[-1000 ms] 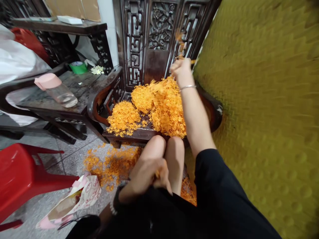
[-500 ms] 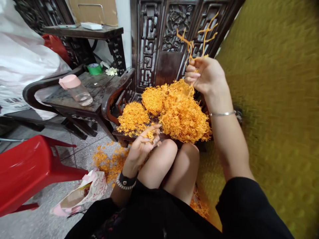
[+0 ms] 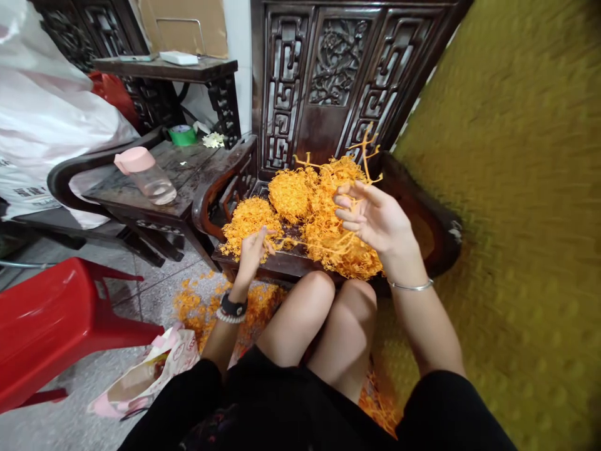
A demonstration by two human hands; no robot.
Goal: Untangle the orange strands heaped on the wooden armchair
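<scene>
My right grip stands open, fingers spread above the orange branching strands heaped on the carved wooden chair seat, while my left grip pinches one thin strand; a light, slow pull suits such brittle-looking branches.

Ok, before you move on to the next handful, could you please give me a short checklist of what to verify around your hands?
Right hand open above the heap: ok.
Left hand gripping strands: cannot tell, its fingers are curled at the heap's edge.
Orange branching strands heaped on the carved wooden chair's seat: ok.
Floor tiles free of loose strands: not ok, strands lie scattered below the seat.
</scene>
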